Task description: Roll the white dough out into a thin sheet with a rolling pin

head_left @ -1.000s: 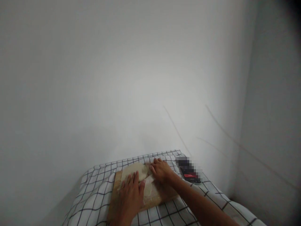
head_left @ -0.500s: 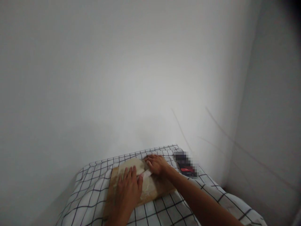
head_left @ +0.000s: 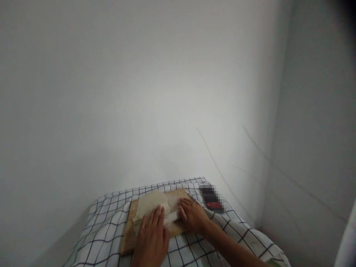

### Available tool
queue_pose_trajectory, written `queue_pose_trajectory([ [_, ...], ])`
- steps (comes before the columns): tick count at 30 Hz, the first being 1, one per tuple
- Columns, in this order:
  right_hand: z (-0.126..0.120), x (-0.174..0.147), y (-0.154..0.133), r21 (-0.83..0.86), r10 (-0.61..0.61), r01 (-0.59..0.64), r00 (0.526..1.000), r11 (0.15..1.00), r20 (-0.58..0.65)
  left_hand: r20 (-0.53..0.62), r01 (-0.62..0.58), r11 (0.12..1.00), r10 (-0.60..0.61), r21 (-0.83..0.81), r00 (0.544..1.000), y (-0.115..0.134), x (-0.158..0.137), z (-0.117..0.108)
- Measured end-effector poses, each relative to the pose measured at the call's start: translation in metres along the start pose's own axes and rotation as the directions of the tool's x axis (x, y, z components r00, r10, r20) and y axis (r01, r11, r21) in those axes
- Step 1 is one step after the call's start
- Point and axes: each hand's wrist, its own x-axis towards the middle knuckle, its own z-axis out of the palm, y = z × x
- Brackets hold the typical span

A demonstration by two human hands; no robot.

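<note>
A flat sheet of pale dough lies on a wooden board. Across its near part runs a whitish rolling pin, visible only between my hands; its ends are hidden under them. My left hand lies flat over the pin's left end, fingers stretched forward onto the dough. On the right end rests my right hand, palm down with fingers extended toward the board's far right part. Neither hand's fingers are wrapped round the pin.
A white cloth with a dark grid covers the surface under the board. A dark phone-like device, partly blurred out, lies right of the board. Pale walls stand behind and to the right.
Both hands and the rolling pin have come back toward me, uncovering more of the dough and the board's far right corner. The view has shifted slightly.
</note>
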Motion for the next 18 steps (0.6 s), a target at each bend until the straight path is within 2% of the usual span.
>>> queue_pose_trajectory([
  [4,0.005,-0.02,-0.001,0.031,-0.012,0.013,1.0,0.999,-0.029,-0.029,-0.062,0.998,0.062,-0.015,0.998,0.001,-0.012,-0.006],
  [7,0.005,-0.019,0.0,0.019,0.0,0.0,1.0,1.0,-0.018,0.018,-0.059,0.998,0.059,-0.023,0.998,0.0,-0.011,-0.008],
  [14,0.001,0.034,-0.003,-0.07,0.039,-0.036,0.998,0.997,0.051,0.182,0.049,0.998,-0.042,-0.034,0.982,-0.016,0.014,0.006],
  [18,0.007,0.067,0.003,-0.072,0.063,-0.058,0.996,0.996,0.069,0.213,0.079,0.997,-0.075,-0.008,0.974,-0.03,0.034,0.021],
])
